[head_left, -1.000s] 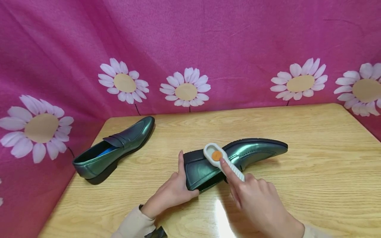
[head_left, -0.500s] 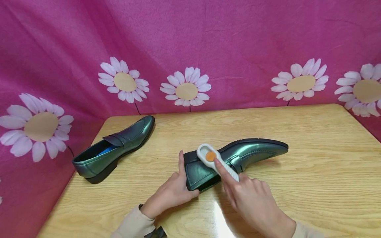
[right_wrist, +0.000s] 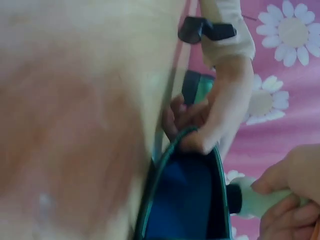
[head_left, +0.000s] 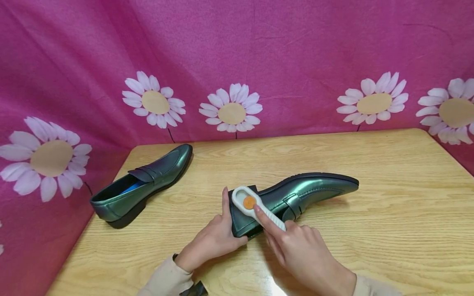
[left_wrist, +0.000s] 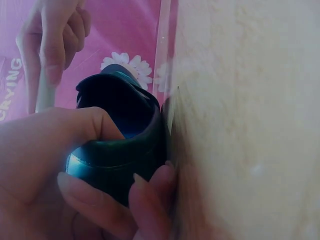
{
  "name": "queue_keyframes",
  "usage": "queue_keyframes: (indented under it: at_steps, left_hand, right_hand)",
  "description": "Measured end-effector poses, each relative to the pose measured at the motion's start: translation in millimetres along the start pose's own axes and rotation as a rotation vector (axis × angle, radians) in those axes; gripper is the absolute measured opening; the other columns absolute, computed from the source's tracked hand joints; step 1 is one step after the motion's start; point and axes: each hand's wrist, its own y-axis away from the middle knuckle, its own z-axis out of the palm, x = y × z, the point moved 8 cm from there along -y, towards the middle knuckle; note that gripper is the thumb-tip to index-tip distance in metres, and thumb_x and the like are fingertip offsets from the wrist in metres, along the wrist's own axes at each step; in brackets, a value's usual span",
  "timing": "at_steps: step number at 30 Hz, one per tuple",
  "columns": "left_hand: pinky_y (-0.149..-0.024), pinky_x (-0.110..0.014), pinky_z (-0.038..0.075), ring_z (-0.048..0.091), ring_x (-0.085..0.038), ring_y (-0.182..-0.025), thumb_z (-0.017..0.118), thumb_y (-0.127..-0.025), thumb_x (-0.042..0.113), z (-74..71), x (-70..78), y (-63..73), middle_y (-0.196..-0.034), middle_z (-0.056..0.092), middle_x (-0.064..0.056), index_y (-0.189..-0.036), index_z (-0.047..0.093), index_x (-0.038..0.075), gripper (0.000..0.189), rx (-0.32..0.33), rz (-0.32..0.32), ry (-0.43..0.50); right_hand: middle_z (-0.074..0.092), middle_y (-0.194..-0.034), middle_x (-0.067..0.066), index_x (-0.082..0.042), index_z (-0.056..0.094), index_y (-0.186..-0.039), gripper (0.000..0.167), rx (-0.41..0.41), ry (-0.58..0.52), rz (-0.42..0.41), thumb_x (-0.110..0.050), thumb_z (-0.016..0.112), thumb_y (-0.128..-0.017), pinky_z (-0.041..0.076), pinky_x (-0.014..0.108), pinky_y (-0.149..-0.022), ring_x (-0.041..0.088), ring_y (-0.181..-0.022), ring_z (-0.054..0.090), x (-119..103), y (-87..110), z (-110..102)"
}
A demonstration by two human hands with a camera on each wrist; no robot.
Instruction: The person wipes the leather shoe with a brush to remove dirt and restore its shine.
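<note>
A shiny green loafer (head_left: 318, 189) lies on its side on the table, toe to the right and black sole facing away. My left hand (head_left: 216, 238) grips it by the heel; in the left wrist view the thumb (left_wrist: 100, 122) hooks into the shoe's opening. My right hand (head_left: 307, 255) holds a white brush (head_left: 240, 197) by its ribbed handle, with the index finger at the orange button (head_left: 249, 202). The brush head overlaps the heel side of the loafer. In the right wrist view, a dark pad or bristles (right_wrist: 233, 198) under the head meet the shoe's side.
A matching loafer (head_left: 148, 185) stands upright at the table's left, a blue insole showing inside. The wooden table (head_left: 400, 197) ends at a pink cloth (head_left: 296, 49) with daisies, behind and at the left. A black strap piece (head_left: 196, 289) sits by the left cuff.
The right hand and brush have slid left along the loafer's side, from near its middle to the heel. The left hand and both shoes have stayed in place.
</note>
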Motion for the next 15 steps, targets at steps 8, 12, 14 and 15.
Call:
queue_keyframes:
  at_steps: [8, 12, 14, 15]
  left_hand:
    - [-0.072, -0.035, 0.048, 0.062, -0.017, -0.085, 0.075, -0.074, 0.023, -1.1, 3.9, 2.0, -0.100, 0.065, -0.012, -0.147, -0.024, 0.001, 0.125, 0.024, 0.078, 0.017]
    - [-0.056, -0.034, 0.044, 0.055, -0.017, -0.060, 0.075, -0.074, 0.029, 0.3, -0.3, -0.3, -0.073, 0.058, -0.010, -0.148, -0.024, 0.008, 0.126, 0.003, 0.004, -0.009]
    - [-0.055, -0.035, 0.044, 0.056, -0.018, -0.060, 0.076, -0.075, 0.030, 0.7, -0.4, -0.9, -0.072, 0.057, -0.011, -0.149, -0.024, 0.009, 0.126, -0.003, -0.012, -0.012]
    - [-0.056, -0.034, 0.044, 0.056, -0.018, -0.060, 0.076, -0.075, 0.030, 0.8, -0.6, -1.0, -0.073, 0.057, -0.011, -0.149, -0.024, 0.009, 0.126, -0.005, -0.017, -0.014]
  right_hand:
    - [0.040, -0.056, -0.003, -0.026, 0.049, -0.141, 0.065, 0.007, -0.032, -0.075, -0.021, 0.074, -0.082, 0.032, 0.026, -0.038, 0.011, -0.039, 0.039, -13.5, 4.4, 3.2]
    - [0.038, -0.054, -0.001, -0.027, 0.050, -0.140, 0.057, 0.046, 0.069, -0.004, -0.021, 0.066, -0.086, 0.028, 0.026, -0.036, 0.013, -0.037, 0.036, -0.2, -0.2, -3.8]
    - [0.038, -0.053, 0.001, -0.025, 0.052, -0.138, 0.056, 0.084, 0.112, 0.015, -0.020, 0.063, -0.084, 0.027, 0.027, -0.035, 0.015, -0.037, 0.036, 5.1, -1.8, -7.8]
    - [0.039, -0.053, 0.002, -0.024, 0.053, -0.138, 0.055, 0.091, 0.123, 0.021, -0.021, 0.063, -0.084, 0.028, 0.028, -0.034, 0.016, -0.036, 0.036, 6.5, -2.7, -8.8]
